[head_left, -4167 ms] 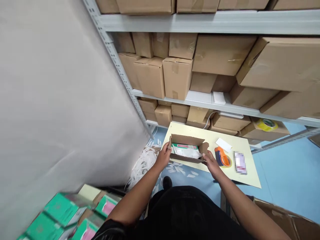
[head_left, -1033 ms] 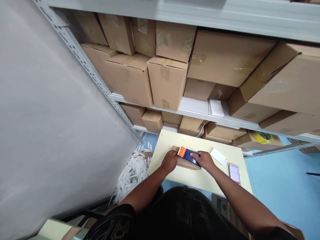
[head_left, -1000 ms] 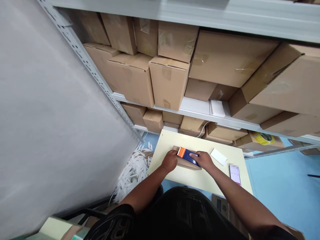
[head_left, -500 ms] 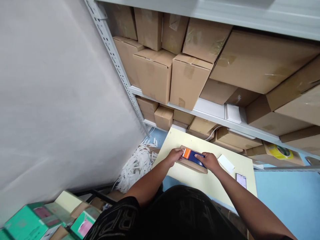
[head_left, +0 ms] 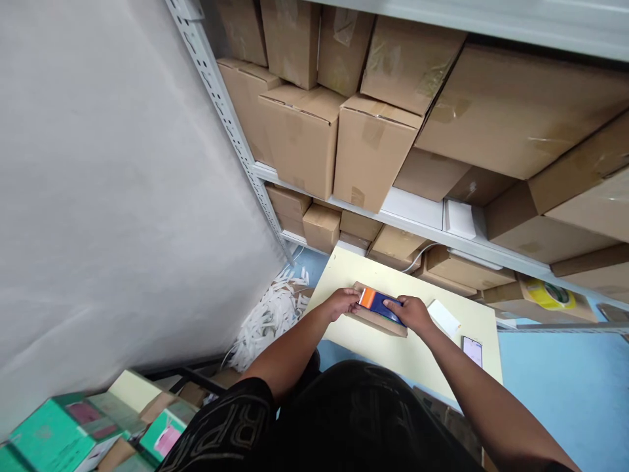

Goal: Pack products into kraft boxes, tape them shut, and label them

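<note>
A flat dark-blue and orange packet [head_left: 377, 304] is held over a shallow brown cardboard box [head_left: 378, 322] on the pale yellow table [head_left: 339, 269]. My right hand [head_left: 411, 312] grips the packet's right end, thumb lying across its blue face. At the orange end, my left hand [head_left: 345, 301] has its fingers pinched together by the white edge. Whether those fingers hold the packet's end or only touch it, I cannot make out. Right of my right hand lie a white card or pad [head_left: 443, 319] and a phone [head_left: 472, 351].
Metal shelves [head_left: 413, 226] full of cardboard boxes [head_left: 378, 147] rise behind the table. A roll of yellow tape [head_left: 550, 295] sits at the right. White paper strips [head_left: 265, 324] are heaped on the floor, left. Green boxes [head_left: 54, 432] stand at the lower left, by a grey wall [head_left: 113, 183].
My view has shifted slightly. Both hands stay at the packet, and the left fingers have moved a little at its orange end.
</note>
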The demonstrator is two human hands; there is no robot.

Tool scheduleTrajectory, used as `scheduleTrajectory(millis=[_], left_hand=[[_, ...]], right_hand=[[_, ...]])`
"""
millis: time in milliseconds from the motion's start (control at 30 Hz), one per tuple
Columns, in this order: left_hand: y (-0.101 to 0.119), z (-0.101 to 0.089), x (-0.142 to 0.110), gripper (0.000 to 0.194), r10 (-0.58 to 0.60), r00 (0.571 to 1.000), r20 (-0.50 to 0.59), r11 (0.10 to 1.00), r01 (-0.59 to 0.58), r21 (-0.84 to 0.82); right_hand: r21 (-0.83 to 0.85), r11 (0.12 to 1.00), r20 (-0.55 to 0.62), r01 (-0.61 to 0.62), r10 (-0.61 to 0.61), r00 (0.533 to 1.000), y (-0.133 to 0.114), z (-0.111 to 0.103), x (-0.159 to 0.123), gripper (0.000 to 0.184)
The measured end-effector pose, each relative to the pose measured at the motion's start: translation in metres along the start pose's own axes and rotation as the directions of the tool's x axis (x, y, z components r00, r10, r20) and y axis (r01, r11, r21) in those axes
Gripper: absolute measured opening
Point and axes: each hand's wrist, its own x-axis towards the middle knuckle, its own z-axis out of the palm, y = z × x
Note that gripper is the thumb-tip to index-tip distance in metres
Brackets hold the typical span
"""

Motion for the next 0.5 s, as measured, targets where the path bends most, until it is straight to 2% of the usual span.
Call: scheduleTrajectory(millis=[133, 233, 500], left_hand=[[-0.005, 0.006, 0.005, 0.015, 0.037, 0.996, -0.080, 0.997, -0.032, 0.068], [-0.006, 0.004, 0.008, 0.014, 0.067, 0.988, -0.137, 0.993, -0.053, 0.104], [-0.004, -0.048, 0.014, 0.012, 0.164, 0.931, -0.326, 0.977, -0.108, 0.185]], right_hand=[[-0.067, 0.998, 0.025, 0.017, -0.015, 1.000, -0.004, -0.002, 0.001, 0.059], [-0.121, 0.992, 0.055, 0.038, -0.032, 0.998, -0.010, -0.004, 0.002, 0.060], [-0.164, 0.987, 0.071, -0.003, 0.014, 0.997, -0.006, -0.012, -0.006, 0.062]])
